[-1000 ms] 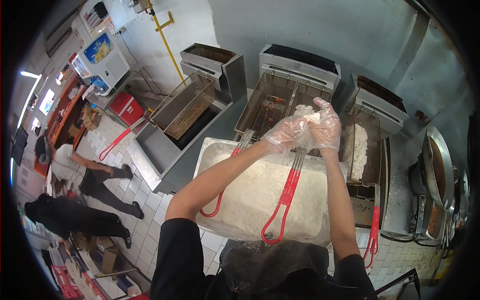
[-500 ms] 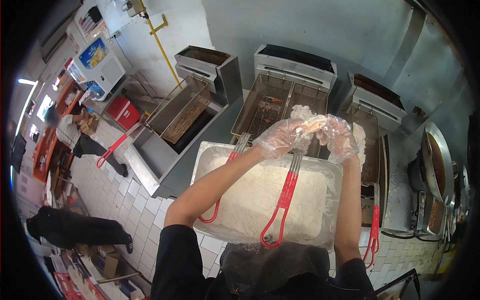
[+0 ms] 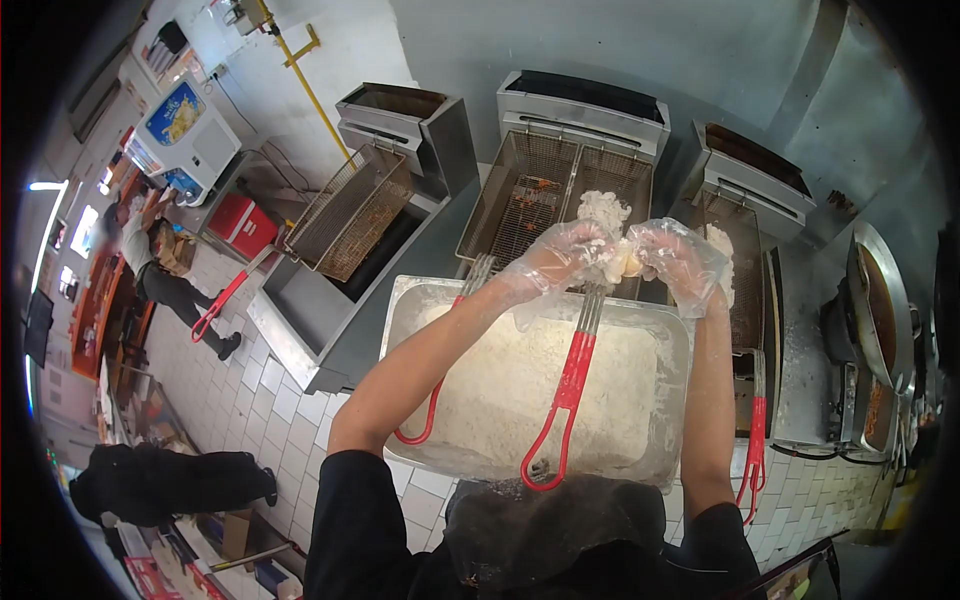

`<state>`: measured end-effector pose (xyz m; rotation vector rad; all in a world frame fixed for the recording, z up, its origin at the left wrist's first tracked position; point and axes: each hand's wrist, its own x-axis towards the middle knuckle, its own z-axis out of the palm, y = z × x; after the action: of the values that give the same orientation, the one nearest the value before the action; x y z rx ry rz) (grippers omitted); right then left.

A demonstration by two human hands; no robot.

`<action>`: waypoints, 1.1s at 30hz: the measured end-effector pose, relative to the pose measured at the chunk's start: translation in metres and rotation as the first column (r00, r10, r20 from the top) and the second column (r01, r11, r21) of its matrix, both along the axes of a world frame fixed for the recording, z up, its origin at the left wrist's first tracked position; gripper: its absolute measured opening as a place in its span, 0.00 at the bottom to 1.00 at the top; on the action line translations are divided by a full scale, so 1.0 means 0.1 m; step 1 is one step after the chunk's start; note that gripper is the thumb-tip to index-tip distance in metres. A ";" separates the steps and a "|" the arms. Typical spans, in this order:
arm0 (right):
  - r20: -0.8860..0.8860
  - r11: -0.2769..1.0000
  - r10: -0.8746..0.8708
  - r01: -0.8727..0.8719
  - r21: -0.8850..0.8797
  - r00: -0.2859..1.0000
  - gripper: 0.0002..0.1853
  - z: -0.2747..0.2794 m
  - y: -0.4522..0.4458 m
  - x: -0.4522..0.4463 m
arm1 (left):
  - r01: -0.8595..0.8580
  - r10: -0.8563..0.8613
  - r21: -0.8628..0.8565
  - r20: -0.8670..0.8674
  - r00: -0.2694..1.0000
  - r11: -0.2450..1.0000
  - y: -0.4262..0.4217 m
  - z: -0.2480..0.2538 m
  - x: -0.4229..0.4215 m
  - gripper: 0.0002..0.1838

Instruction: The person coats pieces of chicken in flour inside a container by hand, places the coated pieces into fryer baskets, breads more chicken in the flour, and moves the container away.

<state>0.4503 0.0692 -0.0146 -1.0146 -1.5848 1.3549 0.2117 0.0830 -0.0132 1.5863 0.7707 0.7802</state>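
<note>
Fingers (image 3: 592, 240) first: what are they gripping?

Both hands look closed on one pale, floury piece (image 3: 626, 263). The left hand (image 3: 560, 254) and the right hand (image 3: 684, 262), each in a clear glove, hold it between them, just above the right-middle basket (image 3: 627, 176).

What has just changed?

Half a second ago it stretched as a strip between the hands; now it is bunched and lower. I'd judge the handling unfinished, since neither hand has let go.

And the containers?

Nearest the body, a metal pan (image 3: 406, 315) holds pale powder (image 3: 540, 400). That right-middle basket has a white coated clump (image 3: 602, 209), close behind the fingers. Its left neighbour, the left-middle basket (image 3: 495, 205), has orange-brown crumbs (image 3: 545, 184).

Anything on the right?

More white coated food (image 3: 724, 264) in the right basket (image 3: 746, 262), partly hidden by the glove.
</note>
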 end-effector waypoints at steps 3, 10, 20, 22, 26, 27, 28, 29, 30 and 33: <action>-0.225 0.995 0.030 -0.007 0.104 0.974 0.18 -0.09 -0.02 -0.02 | -0.023 0.028 -0.036 0.146 0.989 0.999 0.03 -0.03 0.01 0.09; -0.583 0.962 0.172 -0.262 -0.073 0.794 0.20 0.04 0.05 -0.21 | -0.104 0.081 0.064 0.289 0.954 0.993 0.03 -0.13 0.07 0.06; -0.172 0.972 -0.060 0.018 -0.236 0.983 0.12 0.02 0.05 -0.30 | -0.164 0.095 0.154 0.376 0.922 0.974 -0.15 0.02 0.20 0.16; 0.035 0.986 -0.165 0.165 0.027 0.986 0.10 0.03 0.00 -0.38 | -0.138 0.074 0.108 0.460 0.885 0.984 -0.14 0.02 0.22 0.17; -0.011 0.924 -0.221 0.213 0.317 0.975 0.09 -0.27 0.15 -0.35 | -0.093 0.062 0.032 0.529 0.846 0.995 -0.20 0.07 0.20 0.18; 0.003 0.935 -0.231 0.221 0.277 0.973 0.08 -0.21 0.17 -0.36 | -0.123 0.087 0.038 0.506 0.858 0.992 -0.17 0.03 0.18 0.18; 0.017 0.944 -0.240 0.229 0.237 0.971 0.08 -0.09 0.17 -0.40 | -0.140 0.093 0.061 0.489 0.867 0.988 -0.17 0.05 0.17 0.19; 0.100 0.945 -0.294 0.273 0.179 0.951 0.08 0.06 0.09 -0.39 | -0.156 0.099 0.083 0.472 0.876 0.984 -0.18 0.06 0.15 0.19; 0.186 0.938 -0.342 0.323 0.123 0.921 0.08 0.19 0.01 -0.44 | -0.153 0.082 0.121 0.460 0.884 0.981 -0.22 0.11 0.15 0.19; 0.301 0.806 -0.581 0.484 0.341 0.756 0.07 0.18 0.06 -0.44 | -0.148 0.096 0.109 0.386 0.917 0.983 -0.21 0.12 0.14 0.18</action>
<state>0.4059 0.0747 0.0031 -1.5097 -1.5149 0.5599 0.2259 0.0624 -0.0008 1.4518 0.5439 1.2133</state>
